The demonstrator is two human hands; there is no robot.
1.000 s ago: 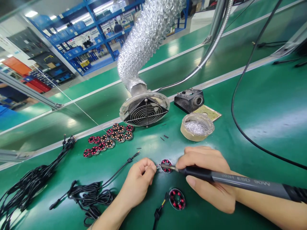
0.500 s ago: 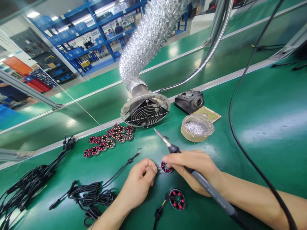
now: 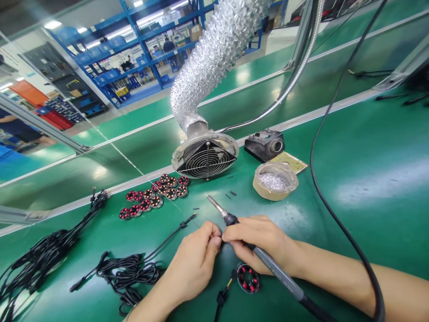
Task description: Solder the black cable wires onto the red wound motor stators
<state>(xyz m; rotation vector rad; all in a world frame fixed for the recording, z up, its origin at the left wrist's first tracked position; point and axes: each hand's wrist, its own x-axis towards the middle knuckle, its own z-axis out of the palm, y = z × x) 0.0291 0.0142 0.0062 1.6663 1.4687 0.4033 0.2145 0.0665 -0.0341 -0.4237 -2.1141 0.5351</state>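
My right hand (image 3: 261, 241) holds a soldering iron (image 3: 275, 268), whose metal tip points up and to the left above the green bench. Its thumb and forefinger meet the fingertips of my left hand (image 3: 197, 259), which is closed in a pinch; what it pinches is too small and hidden to make out. Just below my right hand lies a round stator with red windings (image 3: 248, 278), beside a black cable end with coloured wires (image 3: 221, 297). A coiled black cable (image 3: 127, 273) lies to the left of my left hand.
Several small stators (image 3: 145, 205) stand grouped at the back. Above them hangs a fume extractor (image 3: 207, 156) on a silver duct. Right of it are a solder-iron stand (image 3: 264, 145) and a tub of silvery bits (image 3: 275, 185). A cable bundle (image 3: 47, 246) lies far left; a black cord (image 3: 331, 205) hangs at right.
My right hand has moved left to meet my left fingertips, and the iron's tip has shifted left and slightly down. The stator seen between the hands is now hidden.
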